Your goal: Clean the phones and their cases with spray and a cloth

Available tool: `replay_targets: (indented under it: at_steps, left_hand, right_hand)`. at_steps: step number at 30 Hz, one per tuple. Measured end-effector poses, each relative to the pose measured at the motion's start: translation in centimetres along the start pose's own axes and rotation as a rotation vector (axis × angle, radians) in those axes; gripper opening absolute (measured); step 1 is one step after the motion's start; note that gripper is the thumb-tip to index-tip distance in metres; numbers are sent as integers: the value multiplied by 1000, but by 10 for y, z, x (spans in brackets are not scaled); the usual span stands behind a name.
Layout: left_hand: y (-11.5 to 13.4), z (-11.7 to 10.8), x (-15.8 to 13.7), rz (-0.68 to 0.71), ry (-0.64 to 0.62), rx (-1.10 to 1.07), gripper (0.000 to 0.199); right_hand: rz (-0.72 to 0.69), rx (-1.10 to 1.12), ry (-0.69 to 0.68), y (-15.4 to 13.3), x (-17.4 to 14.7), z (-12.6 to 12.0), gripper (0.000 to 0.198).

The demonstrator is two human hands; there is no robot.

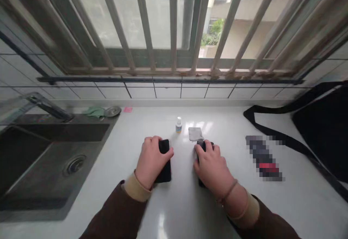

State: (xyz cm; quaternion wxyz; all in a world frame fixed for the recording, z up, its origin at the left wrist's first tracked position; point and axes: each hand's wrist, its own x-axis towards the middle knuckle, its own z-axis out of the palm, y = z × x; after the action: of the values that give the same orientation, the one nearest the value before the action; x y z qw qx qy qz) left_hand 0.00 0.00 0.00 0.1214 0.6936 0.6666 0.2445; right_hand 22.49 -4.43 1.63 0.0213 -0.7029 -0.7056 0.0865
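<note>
My left hand [151, 161] lies over a black phone [165, 159] that rests flat on the white counter [174, 202], fingers curled around its left edge and top. My right hand [210, 164] covers a second black phone [202, 145], of which only the top end shows. Just beyond the hands stand a small white bottle with a blue label [178, 125] and a grey folded cloth [195, 134].
A dark sink [40, 159] with a faucet [49, 106] fills the left side. A black bag with a strap [320, 130] lies at the right, next to a blurred dark object [263, 157]. A barred window [174, 21] runs along the back wall.
</note>
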Motion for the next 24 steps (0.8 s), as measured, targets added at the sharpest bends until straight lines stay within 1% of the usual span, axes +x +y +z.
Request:
replay_targets:
  at_steps: [1,3,4,5,6,7,8,9,10,11,12,13,15,17,19,21,22,24]
  left_hand:
    - [3,0,0,15,33,-7,42]
    - [8,0,-1,30,81,-39,42]
    - [10,0,-1,30,96,-64,42]
    - [12,-1,-1,29,112,-100,42]
    - [14,-1,-2,18,118,-140,42]
    - [16,-2,-2,0,110,-179,42]
    - [17,-3,-3,-27,90,-217,42]
    - [19,-4,-3,-59,62,-252,42]
    - [20,-5,-3,-91,32,-285,42]
    - [21,-5,-3,-116,4,-316,43]
    - [22,-5,-3,-134,-16,-346,45]
    - [22,-5,-3,-150,-27,-380,48]
    - [23,-5,-3,-193,-20,-493,59]
    - [23,-4,-4,-256,-15,-714,65]
    - [24,-3,-6,-324,-100,-987,63]
    - [24,-2,-9,-369,-222,-1160,61]
    - [24,-2,-10,-374,-255,-1183,61]
    - [22,-2,-11,-335,-234,-1135,60]
  right_hand:
    - [0,-23,56,-1,0,-1,42]
    - [-33,15,131,-3,-1,-5,45]
    - [-65,77,151,-5,-1,-7,46]
    - [-120,173,179,-8,-1,-9,48]
    - [-177,300,179,-11,-1,-11,50]
    - [-229,447,135,-15,-1,-12,49]
    - [-274,602,43,-19,-1,-12,45]
    - [-297,751,-80,-23,-1,-11,40]
    - [-304,882,-216,-27,-1,-8,36]
    - [-301,986,-323,-29,-1,-4,34]
    - [-288,1062,-382,-31,0,0,35]
    - [-276,1117,-401,-32,1,5,37]
    - [-242,1217,-376,-31,4,15,40]
    - [-213,1348,-363,-30,8,22,43]
    - [-195,1492,-364,-29,10,26,48]
    - [-195,1572,-385,-29,11,28,54]
    - [-196,1578,-396,-28,12,28,56]
    - [-183,1538,-379,-26,13,28,58]
